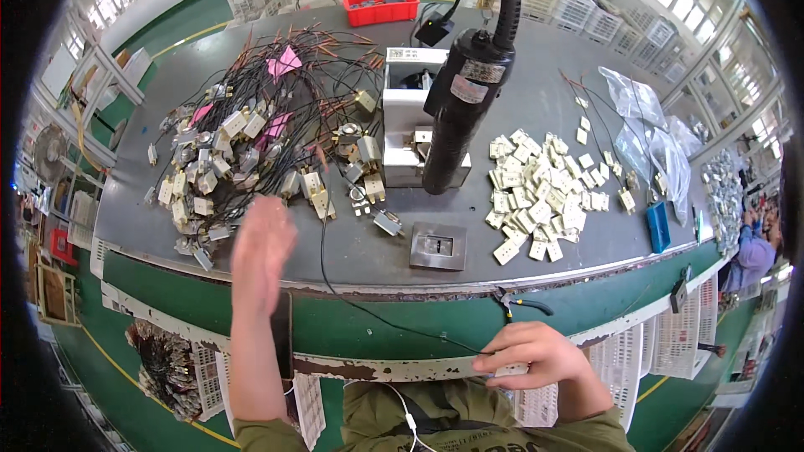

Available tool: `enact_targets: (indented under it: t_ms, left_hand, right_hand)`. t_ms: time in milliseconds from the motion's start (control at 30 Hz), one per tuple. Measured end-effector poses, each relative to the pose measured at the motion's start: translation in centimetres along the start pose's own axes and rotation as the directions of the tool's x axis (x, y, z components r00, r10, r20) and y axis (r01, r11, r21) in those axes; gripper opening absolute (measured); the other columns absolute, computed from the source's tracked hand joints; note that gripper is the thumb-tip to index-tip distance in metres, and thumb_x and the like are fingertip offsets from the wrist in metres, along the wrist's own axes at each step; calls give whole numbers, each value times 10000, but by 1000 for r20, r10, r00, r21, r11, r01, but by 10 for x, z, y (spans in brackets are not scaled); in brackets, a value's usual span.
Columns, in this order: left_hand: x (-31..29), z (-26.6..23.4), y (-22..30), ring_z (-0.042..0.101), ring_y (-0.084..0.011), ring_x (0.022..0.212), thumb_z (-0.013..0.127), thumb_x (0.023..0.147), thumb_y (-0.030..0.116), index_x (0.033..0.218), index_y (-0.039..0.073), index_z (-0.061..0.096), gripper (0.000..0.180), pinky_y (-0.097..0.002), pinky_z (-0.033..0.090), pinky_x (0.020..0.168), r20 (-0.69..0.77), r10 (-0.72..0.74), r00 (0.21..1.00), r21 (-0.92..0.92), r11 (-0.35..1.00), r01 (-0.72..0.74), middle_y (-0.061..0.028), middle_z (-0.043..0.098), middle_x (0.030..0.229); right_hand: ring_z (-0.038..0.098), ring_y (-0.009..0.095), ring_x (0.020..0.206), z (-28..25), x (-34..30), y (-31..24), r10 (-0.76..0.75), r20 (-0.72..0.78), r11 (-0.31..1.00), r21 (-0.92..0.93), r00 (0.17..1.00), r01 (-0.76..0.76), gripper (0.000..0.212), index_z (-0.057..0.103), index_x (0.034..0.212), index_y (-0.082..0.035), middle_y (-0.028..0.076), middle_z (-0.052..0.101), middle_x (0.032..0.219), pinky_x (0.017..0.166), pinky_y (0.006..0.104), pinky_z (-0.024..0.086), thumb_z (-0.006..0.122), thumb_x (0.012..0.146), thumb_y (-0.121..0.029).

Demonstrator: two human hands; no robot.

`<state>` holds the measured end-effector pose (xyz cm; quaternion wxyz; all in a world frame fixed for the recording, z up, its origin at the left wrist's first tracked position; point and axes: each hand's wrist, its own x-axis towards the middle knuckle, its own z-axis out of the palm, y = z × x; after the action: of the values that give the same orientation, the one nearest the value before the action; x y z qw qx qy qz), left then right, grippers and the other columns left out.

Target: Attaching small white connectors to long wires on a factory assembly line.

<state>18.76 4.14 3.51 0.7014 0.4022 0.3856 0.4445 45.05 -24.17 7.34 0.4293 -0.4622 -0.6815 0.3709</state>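
My left hand (266, 244) is over the table's front edge, just in front of a tangled heap of black cables (293, 92) with metal-and-cream connectors (205, 159). Its fingers are smeared by motion. My right hand (532, 353) is closed at the front ledge, fingers pinched around the end of a thin black cable (377, 307). That cable runs left and up toward the heap. A small pale piece (509, 370) shows under the right fingers, partly hidden. Yellow-and-black pliers (523, 303) lie just beyond this hand.
A black electric screwdriver (469, 100) hangs over a white machine (406, 109). A metal fixture (438, 246) sits near the front edge. Cream blocks (540, 192) are piled right of it. Farther right are plastic bags (657, 134) and a blue tray (658, 226); a red bin (381, 7) stands behind.
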Motion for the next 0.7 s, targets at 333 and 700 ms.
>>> enact_targets:
  t_ms: [333, 700]
  left_hand:
    - [-41, 17, 4, 582, -167, 652, 489, 1013, 234, 1277, 101, 428, 301, -393, 561, 710, 360, 216, 907, -154, 973, -171, -31, 539, 737]
    - [-33, 17, -2, 654, -218, 910, 464, 1023, 217, 1280, 88, 440, 289, -410, 553, 831, 300, 242, 923, -90, 970, -225, -114, 629, 1017]
  right_hand:
    - [676, 243, 815, 0, 4, 19, 483, -31, 869, -99, 875, -484, 519, 562, 1302, -63, 76, 709, 986, 713, 339, 531, 729, 825, -183]
    - [639, 218, 1055, 11, 10, 40, 401, -343, 869, -152, 849, -472, 494, 531, 1281, -54, 115, 639, 1174, 861, 338, 526, 716, 823, -30]
